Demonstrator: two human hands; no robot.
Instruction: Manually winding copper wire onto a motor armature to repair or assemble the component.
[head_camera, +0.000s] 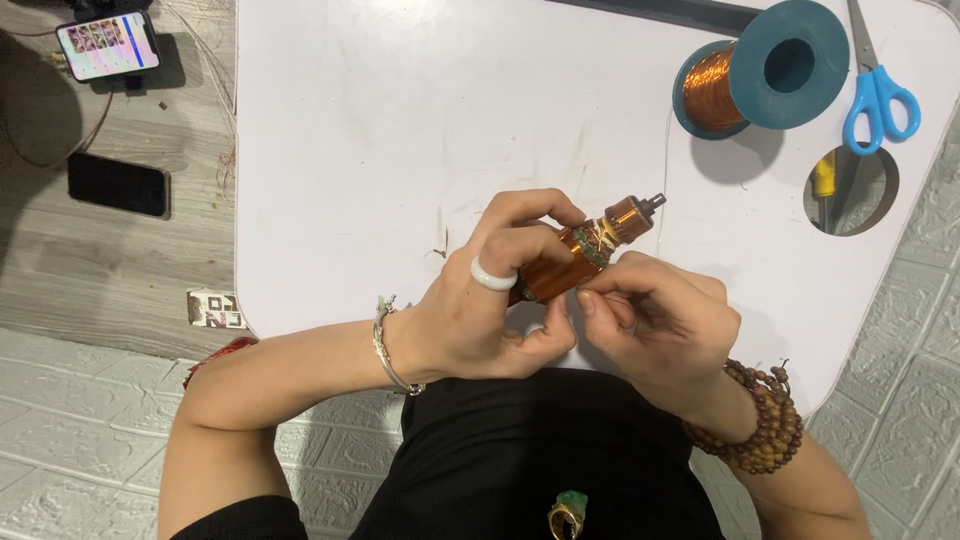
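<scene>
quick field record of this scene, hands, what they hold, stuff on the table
left hand: grips the copper-wound motor armature, white ring on one finger
right hand: fingertips pinch at the armature's lower side
table: white
spool of copper wire: blue, lying on its side, top right
scissors: blue handles, beside the spool
phones: two on the wooden floor, one lit, one dark

Copper-wound motor core's (575, 262) lower end behind hands, screwdriver (824, 185) mostly under table (400, 120) hole.
</scene>
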